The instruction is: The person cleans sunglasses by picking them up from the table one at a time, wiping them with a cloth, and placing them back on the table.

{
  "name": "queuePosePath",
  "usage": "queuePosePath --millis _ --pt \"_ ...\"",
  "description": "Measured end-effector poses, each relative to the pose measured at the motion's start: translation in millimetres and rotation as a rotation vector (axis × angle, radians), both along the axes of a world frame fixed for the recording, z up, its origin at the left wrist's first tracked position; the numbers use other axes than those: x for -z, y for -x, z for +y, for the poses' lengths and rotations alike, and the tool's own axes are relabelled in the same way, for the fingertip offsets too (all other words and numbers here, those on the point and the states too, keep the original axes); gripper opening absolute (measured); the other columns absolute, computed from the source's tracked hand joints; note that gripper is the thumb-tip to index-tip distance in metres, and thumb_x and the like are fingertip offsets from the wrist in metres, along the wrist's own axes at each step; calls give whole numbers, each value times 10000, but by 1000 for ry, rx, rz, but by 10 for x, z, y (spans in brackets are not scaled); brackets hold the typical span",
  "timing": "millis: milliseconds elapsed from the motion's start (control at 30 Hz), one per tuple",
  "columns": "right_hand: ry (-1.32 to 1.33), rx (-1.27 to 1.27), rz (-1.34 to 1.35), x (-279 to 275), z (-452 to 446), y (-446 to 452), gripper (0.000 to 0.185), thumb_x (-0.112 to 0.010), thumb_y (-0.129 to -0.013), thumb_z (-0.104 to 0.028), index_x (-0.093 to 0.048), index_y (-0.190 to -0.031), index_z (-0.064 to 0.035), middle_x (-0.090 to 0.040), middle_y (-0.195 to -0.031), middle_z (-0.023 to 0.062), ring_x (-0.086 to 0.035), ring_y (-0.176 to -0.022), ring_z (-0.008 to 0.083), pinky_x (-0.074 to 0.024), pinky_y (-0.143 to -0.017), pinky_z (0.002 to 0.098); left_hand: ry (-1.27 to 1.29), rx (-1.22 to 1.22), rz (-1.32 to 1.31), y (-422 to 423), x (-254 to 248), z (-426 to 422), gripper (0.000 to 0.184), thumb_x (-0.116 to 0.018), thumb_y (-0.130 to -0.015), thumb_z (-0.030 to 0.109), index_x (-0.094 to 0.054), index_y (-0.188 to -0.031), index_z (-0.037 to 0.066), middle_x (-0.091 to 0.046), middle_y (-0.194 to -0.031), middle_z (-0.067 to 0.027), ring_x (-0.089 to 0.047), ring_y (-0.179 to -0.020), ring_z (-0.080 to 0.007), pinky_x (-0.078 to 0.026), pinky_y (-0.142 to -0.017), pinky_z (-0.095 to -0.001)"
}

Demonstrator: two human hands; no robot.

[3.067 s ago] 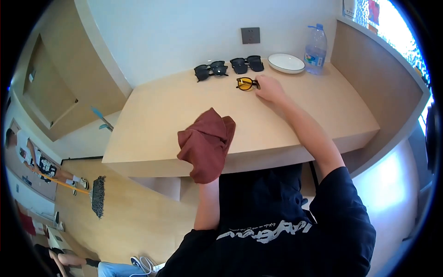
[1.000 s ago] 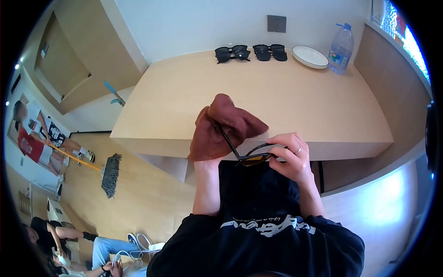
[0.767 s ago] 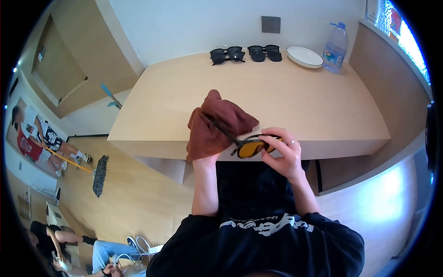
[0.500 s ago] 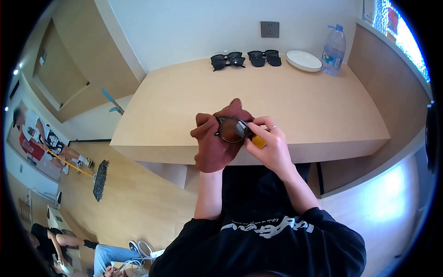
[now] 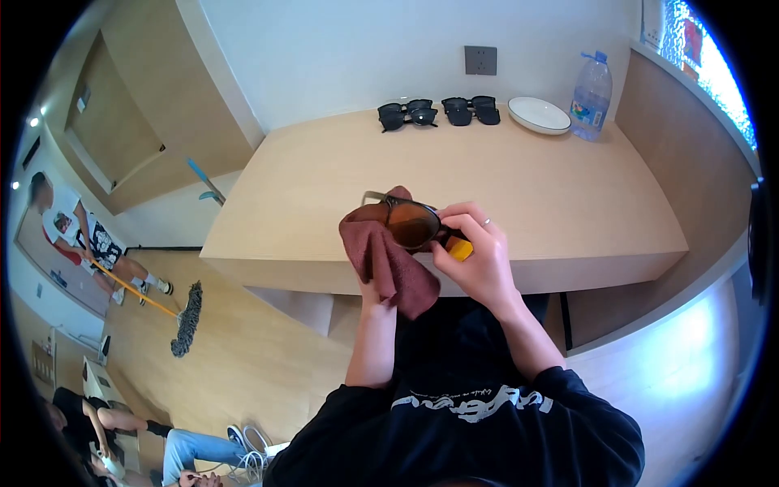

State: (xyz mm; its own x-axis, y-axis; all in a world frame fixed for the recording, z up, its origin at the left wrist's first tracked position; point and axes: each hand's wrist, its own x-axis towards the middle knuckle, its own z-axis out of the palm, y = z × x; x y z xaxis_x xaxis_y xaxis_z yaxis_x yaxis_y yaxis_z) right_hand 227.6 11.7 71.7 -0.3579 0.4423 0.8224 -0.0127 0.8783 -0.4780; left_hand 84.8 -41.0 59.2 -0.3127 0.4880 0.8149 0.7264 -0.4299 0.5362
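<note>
Just to the right of the round, dark-rimmed white plate (image 5: 539, 115), a clear plastic bottle (image 5: 592, 97) is stood upright. To the plate's left, two groups of glossy dark sunglasses (image 5: 458, 118) are laid along the back of the pale, wood-grained surface (image 5: 552, 187). Well to the plate's left, a stringy grey mop (image 5: 188, 319) is held by a person (image 5: 69, 217). Nearer than the plate and to its left, tinted glasses (image 5: 414, 227) with rounded lenses are held in the right hand (image 5: 479, 253), its fingers pinched on the frame and one yellow lens partly covered. The other lens is backed by a soft, folded maroon cloth (image 5: 388, 260), by which the left hand (image 5: 372, 292) is mostly hidden; how far its fingers are spread cannot be told.
</note>
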Motion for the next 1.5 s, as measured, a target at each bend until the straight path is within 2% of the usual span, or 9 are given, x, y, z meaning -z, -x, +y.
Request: queuePosePath --millis 133,233,400,900,1067,1167,1300,1400,1500 --pt "-33 -43 94 -98 -123 -18 281 -728 -697 45 -600 -944 9 -640 -1022 141 -676 -906 289 -558 -738 343 -278 587 -893 -39 -13 136 182 -676 -814 117 -559 -891 1 -604 -799 -101 -535 -727 -124 -398 -595 -252" --pt "-176 -140 158 -196 -177 52 310 -740 -668 49 -603 -942 -3 -641 -1020 148 -665 -942 300 -556 -782 363 -404 478 76 148 -1 302 133 -563 -918 129 -515 -809 72 -597 -862 -58 -501 -715 -156 -423 -663 -274" --pt "-331 -257 114 -244 -238 317 314 -722 -646 81 -579 -909 -14 -619 -987 119 -650 -1027 308 -518 -954 496 320 315 -270 -48 18 190 101 -535 -938 165 -489 -870 106 -454 -787 -10 -481 -731 -114 -389 -633 -229" --pt "-376 -126 198 -213 -252 266 390 -687 -580 61 -679 -967 11 -677 -1024 102 -678 -968 293 -566 -798 363 -42 765 -792 -13 239 265 138 -686 -839 163 -624 -904 60 -623 -922 -71 -548 -779 -104 -412 -695 -238" --pt "-336 -74 185 -295 -223 194 393 -678 -573 91 -674 -960 21 -674 -1001 123 -681 -971 307 -578 -766 364 -49 512 -649 263 78 81 151 -738 -782 148 -689 -860 29 -680 -917 -104 -601 -805 -116 -425 -699 -252" --pt "-345 103 230 -370 -158 163 346 -682 -628 84 -675 -967 16 -672 -1002 114 -679 -968 298 -574 -763 369 -120 44 84 311 92 23 263 -537 -952 218 -548 -1106 4 -595 -1022 -65 -571 -862 -157 -469 -751 -237" --pt "-337 138 116 -418 58 283 317 -672 -680 79 -685 -991 22 -680 -1035 123 -671 -998 304 -566 -787 371 312 394 -551 244 -59 -102 373 -508 -984 234 -472 -1302 41 -526 -1268 -98 -487 -1179 -189 -381 -1019 -260" --pt "-320 16 -90 -397 68 351 321 -661 -697 66 -686 -1012 9 -666 -1096 116 -658 -1019 295 -563 -802 377 -175 987 -1139 -42 -203 -154 410 -594 -978 226 -468 -1310 21 -593 -1179 -85 -594 -1048 -180 -486 -934 -303" --pt "-402 115 -175 -358 140 371 382 -678 -704 -2 -679 -1085 -34 -623 -1151 82 -600 -1124 268 -534 -876 385 -133 819 -961 206 356 -10 460 -473 -1038 316 -398 -1395 35 -501 -1344 -105 -546 -1182 -216 -477 -989 -330"
